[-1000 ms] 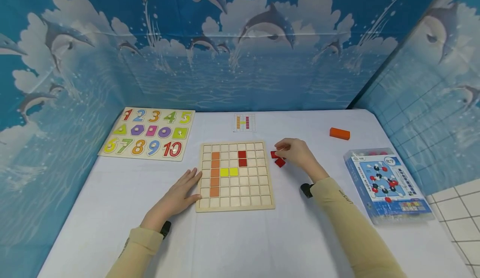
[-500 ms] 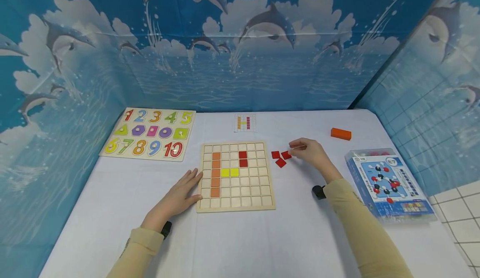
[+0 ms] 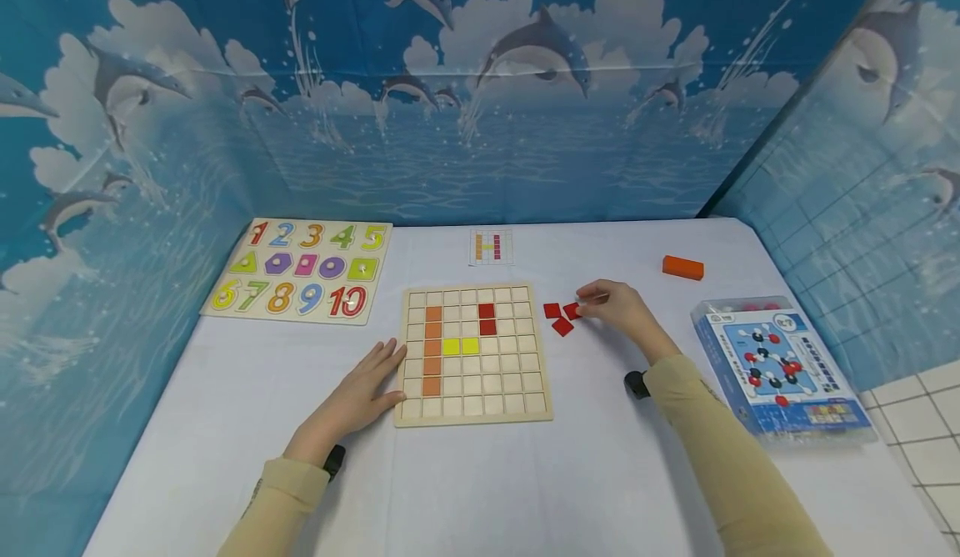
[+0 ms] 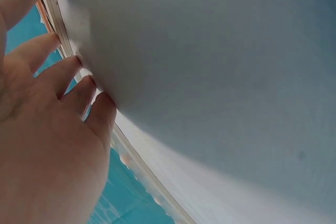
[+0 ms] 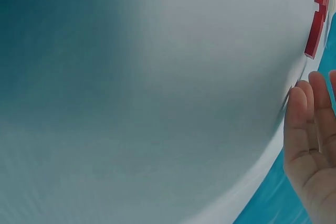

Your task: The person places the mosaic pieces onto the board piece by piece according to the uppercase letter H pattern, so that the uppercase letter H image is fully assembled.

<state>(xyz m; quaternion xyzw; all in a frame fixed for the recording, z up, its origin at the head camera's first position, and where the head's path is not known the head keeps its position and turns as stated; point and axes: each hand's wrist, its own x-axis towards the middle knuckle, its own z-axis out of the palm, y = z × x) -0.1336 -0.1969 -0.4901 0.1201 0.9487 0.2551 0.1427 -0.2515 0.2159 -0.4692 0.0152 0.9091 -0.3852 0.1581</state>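
Observation:
In the head view a wooden grid board (image 3: 472,407) lies mid-table, with a column of orange square tiles (image 3: 432,347), two yellow tiles (image 3: 460,347) side by side and two red tiles (image 3: 487,319) one above the other. My left hand (image 3: 356,398) rests at the board's left edge, fingers extended; its fingertips (image 4: 102,98) meet the wood in the left wrist view. Three loose red tiles (image 3: 562,326) lie right of the board. My right hand (image 3: 618,307) hovers beside them with relaxed fingers, its thumb (image 5: 297,108) just short of the nearest tile (image 5: 315,34) in the right wrist view.
Behind the board lies a small pattern card (image 3: 492,248) with a coloured H on a grid. A number puzzle (image 3: 300,269) is at back left. To the right are an orange block (image 3: 682,268) and a boxed molecule kit (image 3: 780,373). A dolphin-print curtain (image 3: 480,148) encloses the table.
My right hand has shifted right from over the loose red tiles, uncovering all three, and has stayed nearly still since. The left hand stays at the board's edge.

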